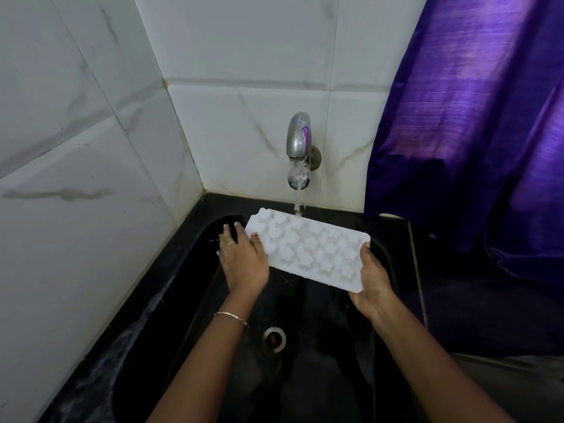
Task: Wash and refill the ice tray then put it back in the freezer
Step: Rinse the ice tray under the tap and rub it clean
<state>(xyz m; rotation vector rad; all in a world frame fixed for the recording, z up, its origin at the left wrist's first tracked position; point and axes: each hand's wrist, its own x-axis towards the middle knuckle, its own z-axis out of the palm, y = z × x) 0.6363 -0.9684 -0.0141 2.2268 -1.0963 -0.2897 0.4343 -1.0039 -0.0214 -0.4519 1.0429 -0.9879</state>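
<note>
A white ice tray (308, 249) with flower-shaped cells is held level over the black sink (195, 300). My left hand (242, 257) grips its left short end, thumb on top. Its right short end rests in my right hand (374, 277), which cups it from below. A chrome tap (299, 141) on the tiled wall runs a thin stream of water (298, 199) onto the tray's far edge.
The sink's drain (274, 338) lies below the tray. White marble-look tiles (91, 148) form the left and back walls. A purple curtain (473, 117) hangs at the right, over the black counter (457, 300).
</note>
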